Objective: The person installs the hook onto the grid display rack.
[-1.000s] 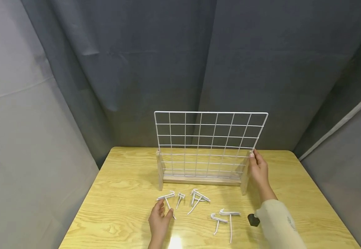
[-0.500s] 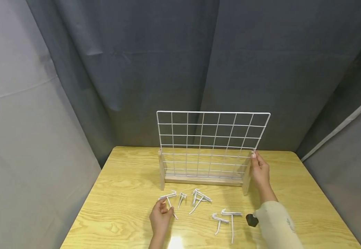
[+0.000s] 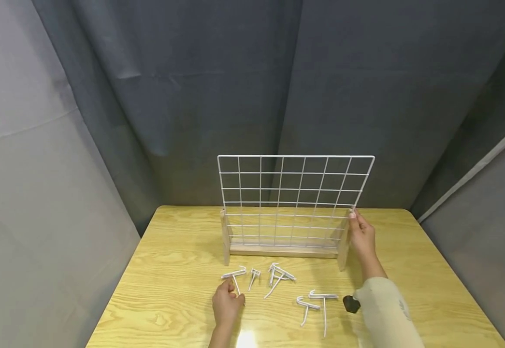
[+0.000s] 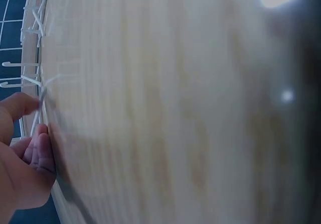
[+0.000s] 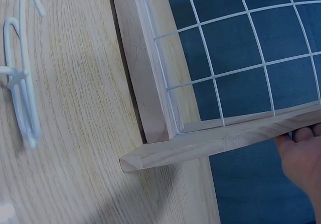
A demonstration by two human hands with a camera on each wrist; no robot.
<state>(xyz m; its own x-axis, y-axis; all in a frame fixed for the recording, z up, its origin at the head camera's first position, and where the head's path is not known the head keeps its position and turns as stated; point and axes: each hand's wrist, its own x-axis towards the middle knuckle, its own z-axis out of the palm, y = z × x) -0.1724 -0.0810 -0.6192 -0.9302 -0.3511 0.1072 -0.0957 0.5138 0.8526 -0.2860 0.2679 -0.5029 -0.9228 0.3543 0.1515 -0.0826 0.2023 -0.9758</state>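
Note:
A white wire grid panel (image 3: 280, 188) stands upright in a wooden base (image 3: 282, 251) on the table. My right hand (image 3: 362, 237) grips the top of the base's right side post (image 3: 343, 249), thumb in front; in the right wrist view its fingers (image 5: 303, 133) lie behind the wood. Low on the left, my left hand (image 3: 227, 305) pinches the prong of a white metal hook (image 3: 233, 274) lying on the table. Thumb and fingers stand on either side of that prong in the left wrist view, where the hand (image 4: 27, 169) partly hides it.
A small white hook (image 3: 254, 274) and a cluster of white hooks (image 3: 280, 275) lie before the base. Two more, a shorter hook (image 3: 308, 304) and a longer hook (image 3: 324, 296), lie to the right. A black object (image 3: 351, 304) is beside the right sleeve. Grey curtains (image 3: 217, 96) surround the table.
My left hand's fingers have drawn in slightly toward the hook's prong, while the hook stays in place. The right hand keeps its grip on the side post.

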